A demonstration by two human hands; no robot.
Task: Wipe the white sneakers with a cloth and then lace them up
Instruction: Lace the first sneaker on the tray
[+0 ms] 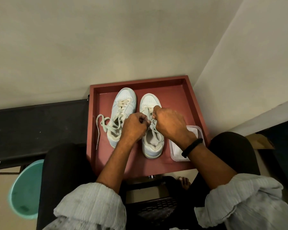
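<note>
Red tray (173, 97) sits against the wall, a clear tub (195, 130) at its right edge half under the right forearm, and a teal basin (26, 188) on the floor to the left. Both white sneakers lie in it side by side, toes toward the wall. The left sneaker (124, 100) has a loose lace (97, 140) trailing. Left hand (135, 125) and right hand (170, 123) meet over the right sneaker (152, 146) — fingers curled, each pinching its lace (155, 130).

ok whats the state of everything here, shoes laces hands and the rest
left sneaker, upright on tray, laced, untied
left lace, loose, ends trailing left
right sneaker, upright on tray, being laced
right lace, pinched in both hands, untied
left hand, curled, pinching right lace
right hand, curled, pinching right lace
container, open, white cloth inside
green tub, upright
</note>
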